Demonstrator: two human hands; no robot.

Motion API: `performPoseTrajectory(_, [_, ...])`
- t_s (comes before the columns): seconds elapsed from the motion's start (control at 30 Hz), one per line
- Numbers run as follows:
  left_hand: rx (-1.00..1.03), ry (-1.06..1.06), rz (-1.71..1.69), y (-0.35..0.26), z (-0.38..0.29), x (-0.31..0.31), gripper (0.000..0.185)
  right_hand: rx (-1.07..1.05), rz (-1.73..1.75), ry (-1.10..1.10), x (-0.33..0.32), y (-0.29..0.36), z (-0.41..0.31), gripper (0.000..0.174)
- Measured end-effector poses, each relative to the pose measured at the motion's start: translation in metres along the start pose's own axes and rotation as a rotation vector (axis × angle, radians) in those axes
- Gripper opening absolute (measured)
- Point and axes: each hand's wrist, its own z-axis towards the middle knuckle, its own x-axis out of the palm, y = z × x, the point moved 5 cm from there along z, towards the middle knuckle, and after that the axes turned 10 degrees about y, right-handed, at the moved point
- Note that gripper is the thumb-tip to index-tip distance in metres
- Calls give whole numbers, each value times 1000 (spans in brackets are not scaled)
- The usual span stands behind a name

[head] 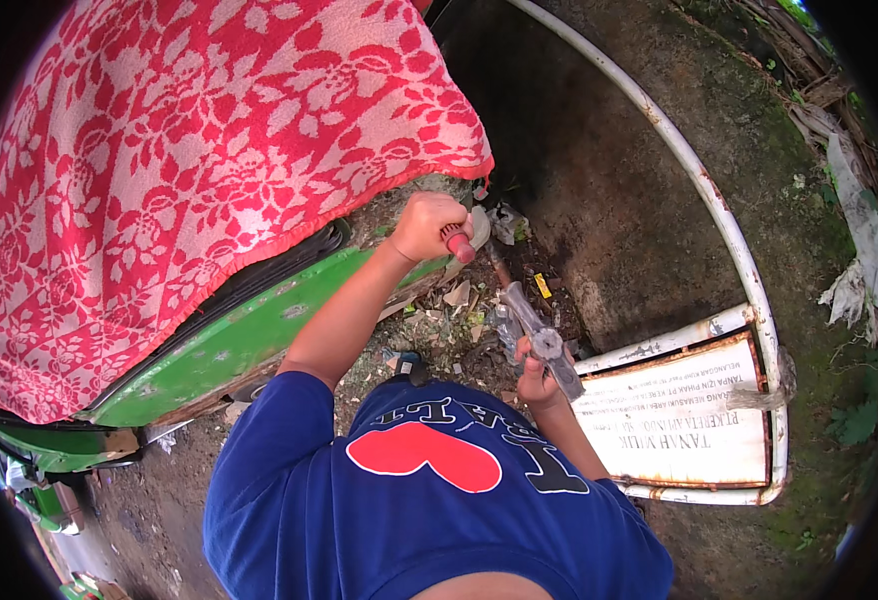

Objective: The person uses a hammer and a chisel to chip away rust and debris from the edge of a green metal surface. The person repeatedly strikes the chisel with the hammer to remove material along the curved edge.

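Note:
My left hand [433,226] is closed around a red ribbed tool handle [459,244], its butt end towards me. The rest of that tool is hidden, so I cannot tell its kind. It is beside the edge of a green-painted, weathered vehicle body [259,334], just below a blanket's hem. My right hand [538,379] grips a hammer [547,345] from beneath, with the worn grey metal head on top. Past the head, a thin rusty rod [497,262] shows; whether it joins the hammer I cannot tell.
A red and pink floral blanket [221,150] drapes over the vehicle body. On the right lies a white, rusty tubular frame [698,176] with a sign board [671,420] bearing writing. Debris, a yellow wrapper [542,285] and crumpled plastic [508,223] litter the dirt ground.

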Motion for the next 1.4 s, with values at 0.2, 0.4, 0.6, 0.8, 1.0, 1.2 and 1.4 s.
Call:
performPoseTrajectory(0.2, [20,39,2,2,0,5,16,176,-84,90,-3,-5,4,26])
performPoseTrajectory(0.4, [55,53,17,-7,-4,4,17,220,24,15,-7,-2,14,39])
performPoseTrajectory(0.6, [47,44,18,-7,-3,1,18,255,4,41,-5,-6,11,41])
performPoseTrajectory(0.8, [67,46,24,-7,-1,0,19,261,25,50,-2,-8,11,39])
performPoseTrajectory(1.0, [51,64,50,-6,-2,-1,16,290,33,52,-1,-7,10,38])
performPoseTrajectory(1.2, [42,44,62,-5,-3,0,17,346,-13,108,0,-7,10,43])
performPoseTrajectory(1.4, [22,17,6,-4,3,-2,21,50,141,11,1,0,0,32])
